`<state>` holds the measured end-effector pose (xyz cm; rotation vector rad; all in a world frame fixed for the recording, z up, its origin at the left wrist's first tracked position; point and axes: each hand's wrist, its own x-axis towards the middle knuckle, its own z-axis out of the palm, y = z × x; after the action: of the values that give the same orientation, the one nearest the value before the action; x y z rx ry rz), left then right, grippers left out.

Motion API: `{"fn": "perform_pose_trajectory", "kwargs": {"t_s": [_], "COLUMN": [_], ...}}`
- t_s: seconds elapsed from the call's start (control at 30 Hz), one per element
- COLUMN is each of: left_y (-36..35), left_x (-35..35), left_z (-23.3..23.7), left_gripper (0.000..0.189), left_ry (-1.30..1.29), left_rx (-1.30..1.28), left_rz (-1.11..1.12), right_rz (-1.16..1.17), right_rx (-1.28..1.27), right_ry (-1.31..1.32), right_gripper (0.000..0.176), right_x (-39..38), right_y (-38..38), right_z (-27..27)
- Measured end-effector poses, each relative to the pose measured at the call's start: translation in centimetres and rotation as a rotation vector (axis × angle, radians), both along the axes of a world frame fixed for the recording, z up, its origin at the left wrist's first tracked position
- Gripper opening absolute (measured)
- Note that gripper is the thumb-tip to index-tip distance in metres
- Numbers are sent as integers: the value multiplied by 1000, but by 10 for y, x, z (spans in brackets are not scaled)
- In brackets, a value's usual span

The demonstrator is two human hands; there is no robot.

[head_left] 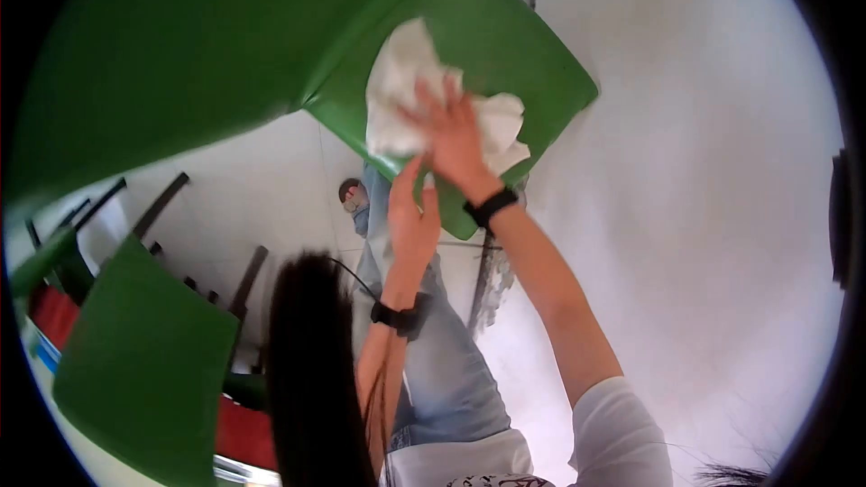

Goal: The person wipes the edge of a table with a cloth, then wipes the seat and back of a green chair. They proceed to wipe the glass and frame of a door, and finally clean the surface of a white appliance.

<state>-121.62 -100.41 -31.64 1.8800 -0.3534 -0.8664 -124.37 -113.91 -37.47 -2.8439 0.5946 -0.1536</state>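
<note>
A crumpled white cloth [397, 63] lies spread over a smooth green padded surface [541, 59]. My right hand [451, 135] rests flat on the cloth with its fingers spread, slightly blurred by motion. My left hand [413, 216] is just below the cloth, close to the near edge of the green pad. Its thumb and fingers are apart, and nothing shows between them. A black band circles each wrist.
A larger green panel [198, 45] joins the pad along a seam at the upper left. Green chairs [149, 361] with dark legs stand at the lower left. Pale tiled floor [316, 162] and a white wall [695, 171] surround the pad. Dark hair hangs across the lower view.
</note>
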Motion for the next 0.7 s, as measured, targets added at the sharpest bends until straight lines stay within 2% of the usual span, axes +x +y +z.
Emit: {"fn": "perform_pose_trajectory", "kwargs": {"t_s": [0.03,0.1,0.2,0.27,0.3,0.4,0.47,0.6,0.7], "left_y": [21,64,114,123,113,91,74,56,64], "left_x": [-6,-24,-71,-88,-95,-65,-27,52,97], "left_z": [-9,-19,-39,-46,-48,-51,-56,-74,-76], "left_gripper": [29,29,32,36,38,43,53,47,44], "left_ry": [60,226,296,393,431,382,316,68,63], "left_rx": [53,373,307,216,168,62,-3,-31,-41], "left_rz": [65,-46,-42,123,215,398,442,638,662], "right_rz": [84,126,300,484,520,655,722,801,735], "right_rx": [98,250,4,-209,-117,-60,-69,-159,-129], "right_ry": [68,176,266,258,368,359,324,223,102], "right_gripper": [69,70,53,44,38,39,41,43,37], "right_x": [-14,-43,-86,-112,-99,-32,19,105,146], "right_y": [29,76,113,119,105,89,76,71,72], "right_z": [3,16,-8,-29,-15,4,8,-10,-23]}}
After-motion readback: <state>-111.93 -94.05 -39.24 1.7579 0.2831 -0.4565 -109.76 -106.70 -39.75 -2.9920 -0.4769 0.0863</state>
